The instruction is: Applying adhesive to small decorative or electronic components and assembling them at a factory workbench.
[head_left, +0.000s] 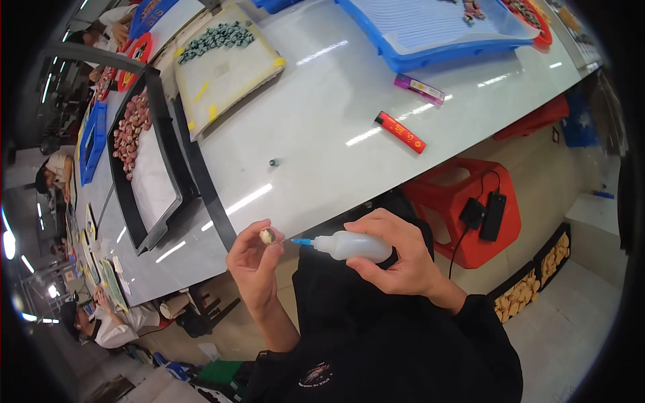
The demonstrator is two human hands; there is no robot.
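My left hand (254, 263) pinches a small pale bead-like piece (267, 236) between thumb and fingertips, held up just in front of the white table's near edge (309, 154). My right hand (396, 254) grips a small translucent squeeze bottle (353, 246) lying sideways. Its blue nozzle tip (302, 241) points left at the piece, almost touching it. Both hands hover over my dark clothing, below the table edge.
On the table lie a red stick-shaped item (400, 131), a purple one (419, 88), a tiny dark bead (273, 162), a black tray with pinkish pieces (132, 131), a cream tray with teal pieces (215, 40) and a blue tray (437, 40). A red stool (470, 201) stands to the right. Other people sit at far left.
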